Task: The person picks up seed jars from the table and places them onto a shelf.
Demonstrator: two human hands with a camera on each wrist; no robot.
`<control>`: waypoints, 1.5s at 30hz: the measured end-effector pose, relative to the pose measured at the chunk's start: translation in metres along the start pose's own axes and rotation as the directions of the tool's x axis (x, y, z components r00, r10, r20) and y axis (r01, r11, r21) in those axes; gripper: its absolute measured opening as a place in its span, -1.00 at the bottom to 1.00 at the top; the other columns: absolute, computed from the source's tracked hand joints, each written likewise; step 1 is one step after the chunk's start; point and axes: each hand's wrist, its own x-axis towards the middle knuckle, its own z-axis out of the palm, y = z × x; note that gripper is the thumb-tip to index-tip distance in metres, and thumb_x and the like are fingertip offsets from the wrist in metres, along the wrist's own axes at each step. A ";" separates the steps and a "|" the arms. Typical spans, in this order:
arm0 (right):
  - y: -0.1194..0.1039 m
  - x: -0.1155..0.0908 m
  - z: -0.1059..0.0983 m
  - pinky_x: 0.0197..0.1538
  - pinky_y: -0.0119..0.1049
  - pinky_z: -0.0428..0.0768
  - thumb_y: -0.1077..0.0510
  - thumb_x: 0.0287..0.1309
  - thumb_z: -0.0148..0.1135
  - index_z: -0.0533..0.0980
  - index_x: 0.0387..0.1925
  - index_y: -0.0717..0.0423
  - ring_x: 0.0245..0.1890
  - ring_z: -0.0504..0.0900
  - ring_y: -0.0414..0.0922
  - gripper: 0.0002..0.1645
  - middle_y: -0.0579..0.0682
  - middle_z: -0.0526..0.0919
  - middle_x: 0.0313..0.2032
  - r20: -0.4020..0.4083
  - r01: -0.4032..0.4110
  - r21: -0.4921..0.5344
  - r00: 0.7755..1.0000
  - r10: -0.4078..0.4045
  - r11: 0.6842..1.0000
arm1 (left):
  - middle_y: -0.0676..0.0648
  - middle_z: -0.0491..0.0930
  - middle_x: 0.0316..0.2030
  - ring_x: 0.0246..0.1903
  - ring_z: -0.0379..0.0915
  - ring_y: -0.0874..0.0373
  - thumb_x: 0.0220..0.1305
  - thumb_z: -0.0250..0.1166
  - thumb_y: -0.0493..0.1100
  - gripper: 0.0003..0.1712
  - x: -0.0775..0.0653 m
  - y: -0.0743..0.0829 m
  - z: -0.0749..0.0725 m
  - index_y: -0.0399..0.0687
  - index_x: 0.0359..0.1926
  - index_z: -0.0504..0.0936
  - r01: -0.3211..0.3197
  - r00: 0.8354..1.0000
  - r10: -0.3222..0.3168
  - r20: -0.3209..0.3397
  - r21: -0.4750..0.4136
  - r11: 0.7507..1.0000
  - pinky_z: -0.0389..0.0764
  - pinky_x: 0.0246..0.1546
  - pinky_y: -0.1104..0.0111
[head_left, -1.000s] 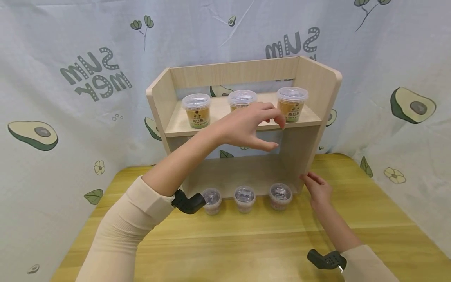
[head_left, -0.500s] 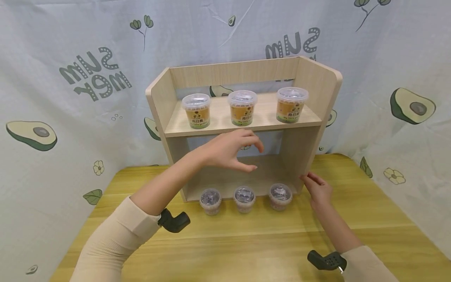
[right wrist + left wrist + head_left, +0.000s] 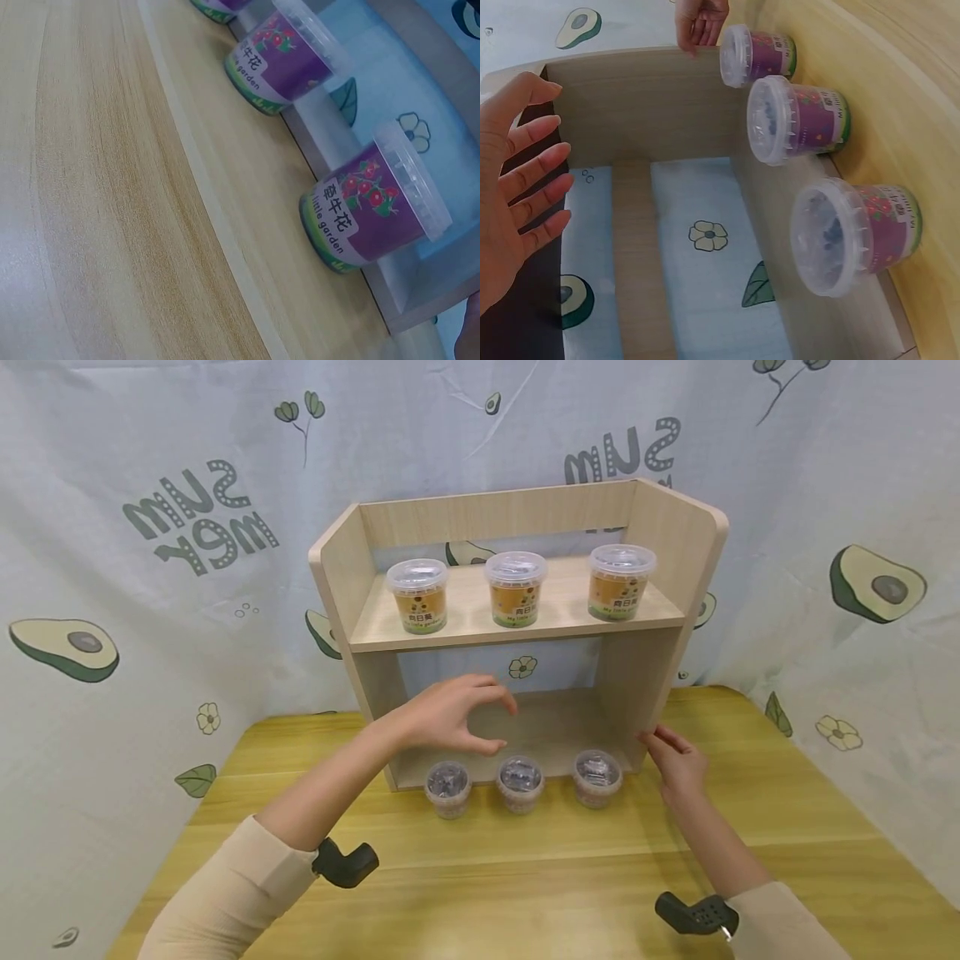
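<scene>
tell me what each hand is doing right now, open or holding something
Left hand: open, holding nothing.
Right hand: holding the side edge of the shelf.

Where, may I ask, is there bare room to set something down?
The table is bare in front of the purple cups, the lower shelf behind them, and the upper shelf between its middle and right orange cups. The lower shelf's front edge is crowded.

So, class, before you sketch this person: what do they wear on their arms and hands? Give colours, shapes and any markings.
The left hand and right hand are ungloved. The left sleeve and right sleeve are plain cream, ending on the forearm. At each sleeve's end sits a bent black device: the left device and right device, the latter dotted with small holes.
</scene>
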 end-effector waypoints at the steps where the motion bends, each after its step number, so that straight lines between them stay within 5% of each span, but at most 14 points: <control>1: 0.000 0.000 0.000 -0.23 -0.60 0.53 0.40 -0.05 0.31 0.60 -0.63 -0.11 -0.46 0.61 -0.41 -0.68 -0.26 0.61 -0.51 -0.001 -0.007 0.006 1.000 0.007 1.000 | 0.13 0.48 -0.07 0.03 0.36 0.22 0.03 0.29 0.10 -0.58 -0.001 -0.001 0.002 0.15 -0.05 0.53 0.002 1.000 -0.002 0.001 -0.004 1.000 0.43 0.02 0.29; 21: 0.002 0.000 -0.002 -0.26 -0.63 0.52 0.37 -0.05 0.31 0.61 -0.64 -0.16 -0.45 0.60 -0.44 -0.67 -0.30 0.62 -0.52 -0.018 0.010 -0.022 1.000 -0.010 1.000 | 0.09 0.55 -0.11 -0.04 0.45 0.17 0.04 0.30 0.08 -0.59 -0.036 -0.033 0.045 0.06 -0.08 0.57 0.133 0.991 -0.133 0.010 -0.098 0.986 0.48 -0.05 0.26; 35: 0.002 -0.001 -0.003 -0.17 -0.58 0.53 0.35 -0.04 0.33 0.63 -0.58 -0.10 -0.41 0.61 -0.42 -0.75 -0.27 0.61 -0.45 0.015 0.013 0.006 1.000 -0.013 1.000 | -0.01 0.53 0.00 0.03 0.43 0.02 0.00 0.33 0.10 -0.58 -0.056 -0.052 0.067 0.12 -0.09 0.59 0.296 0.955 -0.298 -0.012 -0.063 0.953 0.49 -0.05 0.12; 45: 0.004 0.001 -0.004 -0.19 -0.59 0.53 0.35 -0.06 0.34 0.63 -0.59 -0.12 -0.41 0.61 -0.42 -0.73 -0.28 0.61 -0.46 0.013 0.005 0.003 1.000 -0.006 1.000 | 0.00 0.53 -0.03 0.02 0.43 0.04 0.02 0.33 0.07 -0.60 -0.063 -0.059 0.081 0.11 -0.08 0.59 0.315 0.949 -0.317 -0.005 -0.093 0.945 0.48 -0.04 0.15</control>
